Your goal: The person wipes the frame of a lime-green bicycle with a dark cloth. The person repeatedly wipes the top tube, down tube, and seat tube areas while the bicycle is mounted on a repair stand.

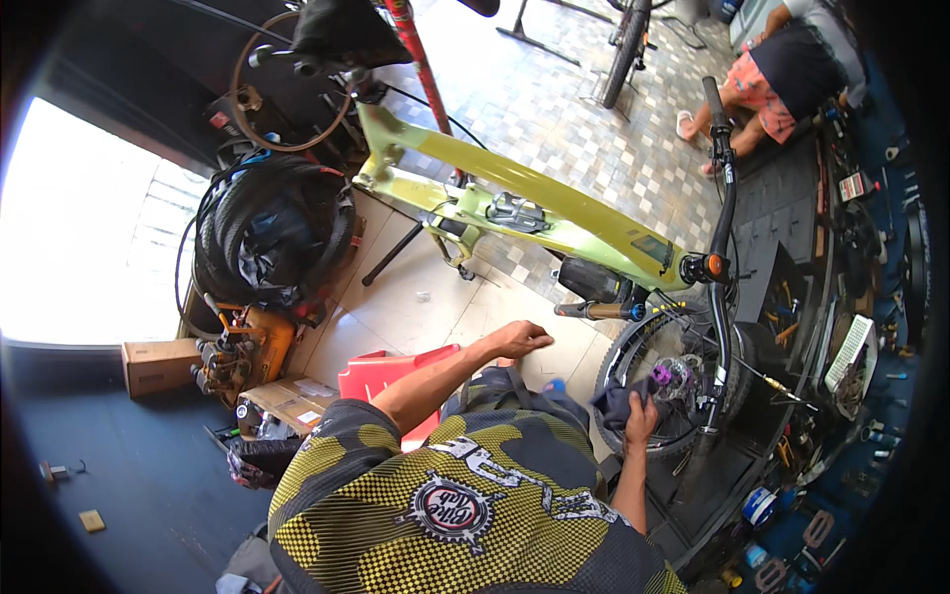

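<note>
My right hand is closed on a dark cloth, just left of a bicycle wheel with a purple hub. To the left, my left hand is held out over the pale tiles with its fingers curled together; whether anything is inside them is hidden. Beyond both hands, a yellow-green bicycle frame is raised off the floor, with a black handlebar at its right end. A fork leg shows beneath the frame, near the wheel's upper edge.
A red plastic stool is by my left arm. Bicycle tyres are piled at the left, near a cardboard box. Tools and a white basket line the right-hand bench. Another person sits at the far right.
</note>
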### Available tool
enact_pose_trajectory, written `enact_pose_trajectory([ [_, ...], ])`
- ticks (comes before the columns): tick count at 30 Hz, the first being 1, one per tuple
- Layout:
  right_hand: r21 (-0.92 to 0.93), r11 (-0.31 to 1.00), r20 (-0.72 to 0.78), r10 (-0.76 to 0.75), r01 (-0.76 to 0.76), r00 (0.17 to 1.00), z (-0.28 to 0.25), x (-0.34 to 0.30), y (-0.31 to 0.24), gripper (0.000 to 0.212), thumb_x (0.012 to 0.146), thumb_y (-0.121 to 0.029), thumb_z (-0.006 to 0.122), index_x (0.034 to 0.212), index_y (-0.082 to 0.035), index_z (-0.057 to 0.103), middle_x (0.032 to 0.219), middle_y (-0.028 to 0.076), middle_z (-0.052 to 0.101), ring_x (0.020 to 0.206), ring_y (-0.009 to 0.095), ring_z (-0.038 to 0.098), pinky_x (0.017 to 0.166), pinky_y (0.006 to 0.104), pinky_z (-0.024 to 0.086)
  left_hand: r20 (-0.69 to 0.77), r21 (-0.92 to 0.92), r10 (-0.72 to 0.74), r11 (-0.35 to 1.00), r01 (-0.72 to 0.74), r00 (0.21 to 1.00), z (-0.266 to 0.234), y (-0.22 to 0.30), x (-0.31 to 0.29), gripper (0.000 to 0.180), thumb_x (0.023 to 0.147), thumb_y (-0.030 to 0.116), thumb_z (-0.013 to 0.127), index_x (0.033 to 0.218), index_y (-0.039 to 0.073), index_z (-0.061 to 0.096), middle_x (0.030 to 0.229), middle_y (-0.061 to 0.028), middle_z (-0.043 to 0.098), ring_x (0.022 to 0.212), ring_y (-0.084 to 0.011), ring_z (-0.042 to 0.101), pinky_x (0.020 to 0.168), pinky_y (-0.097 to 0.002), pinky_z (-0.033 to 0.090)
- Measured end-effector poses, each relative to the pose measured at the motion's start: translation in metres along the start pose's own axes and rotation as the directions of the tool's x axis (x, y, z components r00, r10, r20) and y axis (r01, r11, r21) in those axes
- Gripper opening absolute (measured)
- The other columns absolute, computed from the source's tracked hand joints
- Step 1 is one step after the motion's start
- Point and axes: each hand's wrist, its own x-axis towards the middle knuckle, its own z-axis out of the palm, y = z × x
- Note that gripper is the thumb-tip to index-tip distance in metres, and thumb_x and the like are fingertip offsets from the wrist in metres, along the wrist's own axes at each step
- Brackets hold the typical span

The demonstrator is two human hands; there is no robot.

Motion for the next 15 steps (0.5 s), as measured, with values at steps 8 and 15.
enact_pose_trajectory([
  [8, 0.516, 0.838, 0.606, -0.209, -0.179, 0.768, 0.070, -0.075, -0.181, 0.071, 0.101, -0.049, 0.068, 0.145, 0.004, 0.053, 0.122, 0.004, 0.064, 0.107, 0.012, 0.060, 0.095, 0.0290, 0.048, 0.010, -0.502, 0.145, 0.857, -0.121, 0.989, 0.089, 0.072, -0.024, 0.055, 0.109, 0.044, 0.043, 0.135, 0.002, 0.065, 0.132, -0.0134, 0.067, 0.123, -0.0212, 0.063, 0.111, -0.0374, 0.047],
  [15, -0.433, 0.326, 0.468, -0.715, 0.840, 0.519, 0.027, -0.099, -0.161, 0.121, 0.080, -0.088, 0.058, 0.150, 0.008, 0.043, 0.139, 0.024, 0.055, 0.134, 0.043, 0.049, 0.114, 0.0527, 0.035, -0.150, -0.581, 0.404, 0.702, -0.411, 0.902, 0.180, 0.179, -0.086, 0.054, 0.106, 0.033, 0.055, 0.151, 0.005, 0.048, 0.147, -0.0129, 0.056, 0.135, -0.0245, 0.055, 0.117, -0.0393, 0.042],
])
